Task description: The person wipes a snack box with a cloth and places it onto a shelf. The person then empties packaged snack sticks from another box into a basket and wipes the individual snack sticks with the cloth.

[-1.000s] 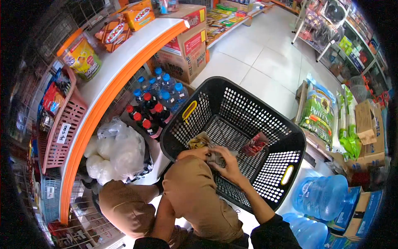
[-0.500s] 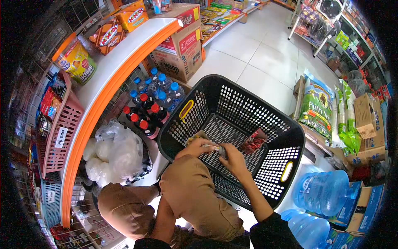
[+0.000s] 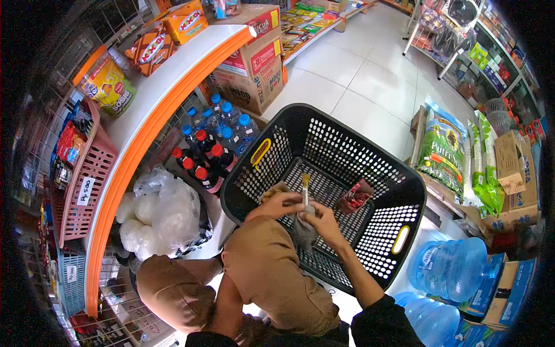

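Over the black perforated basket (image 3: 358,150), both hands meet at a small brush (image 3: 305,188) with pale yellow bristles and a white shaft. The brush stands upright, bristles pointing away from me. My left hand (image 3: 276,206) has its fingers closed on the shaft from the left. From the right, my right hand (image 3: 325,224) pinches a grey cloth (image 3: 304,234) around the lower end of the brush; the cloth hangs down below. Inside the basket lies an open box of red packets (image 3: 355,198). A tan item (image 3: 274,191) is partly hidden behind my left hand.
An orange-edged shelf (image 3: 173,87) curves along the left. Bottles with blue and red caps (image 3: 211,144) and a clear plastic bag (image 3: 173,202) stand beside the basket. At right are large blue water jugs (image 3: 448,269) and a green rice sack (image 3: 442,153). Cartons (image 3: 251,72) stand behind.
The brush has turned from lying sideways between my hands to upright. The grey cloth, bunched by my right hand before, now hangs down around the brush's lower end.
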`<action>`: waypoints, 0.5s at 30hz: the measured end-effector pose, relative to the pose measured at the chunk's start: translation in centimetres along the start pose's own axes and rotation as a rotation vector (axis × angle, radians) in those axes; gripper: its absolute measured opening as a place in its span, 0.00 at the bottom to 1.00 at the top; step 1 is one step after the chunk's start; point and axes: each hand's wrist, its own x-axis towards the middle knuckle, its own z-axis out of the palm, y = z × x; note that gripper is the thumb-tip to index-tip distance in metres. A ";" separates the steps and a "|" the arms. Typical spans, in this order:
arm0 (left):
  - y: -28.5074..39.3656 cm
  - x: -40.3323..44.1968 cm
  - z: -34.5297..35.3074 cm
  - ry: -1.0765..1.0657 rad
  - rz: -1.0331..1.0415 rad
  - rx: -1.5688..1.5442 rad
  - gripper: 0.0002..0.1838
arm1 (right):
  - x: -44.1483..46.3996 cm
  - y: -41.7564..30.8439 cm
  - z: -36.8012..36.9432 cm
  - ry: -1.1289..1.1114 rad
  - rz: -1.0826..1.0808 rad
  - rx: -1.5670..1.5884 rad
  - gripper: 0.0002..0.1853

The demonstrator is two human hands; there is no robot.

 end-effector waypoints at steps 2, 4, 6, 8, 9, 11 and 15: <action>-0.1 -0.1 -0.1 -0.022 0.008 -0.068 0.20 | 0.0 0.9 0.6 -0.010 0.004 0.083 0.18; -0.3 -0.1 -0.2 -0.068 0.063 -0.209 0.20 | 0.0 1.1 0.9 -0.011 0.012 0.141 0.18; -0.4 -0.2 -0.1 -0.026 0.054 -0.166 0.19 | 0.0 1.3 1.0 -0.007 0.025 0.175 0.19; -0.4 -0.1 -0.1 0.071 0.080 -0.274 0.18 | 0.2 1.4 0.8 -0.022 0.050 0.090 0.19; -0.3 0.3 -0.1 0.146 0.110 -0.404 0.17 | 0.2 1.5 0.6 -0.027 0.062 0.049 0.19; -0.3 0.4 -0.6 0.371 0.188 -0.569 0.18 | -0.2 1.8 0.1 -0.076 0.061 -0.296 0.20; -2.0 0.3 -1.7 0.448 0.128 -0.446 0.18 | -0.1 1.5 -0.7 0.006 -0.030 -0.302 0.21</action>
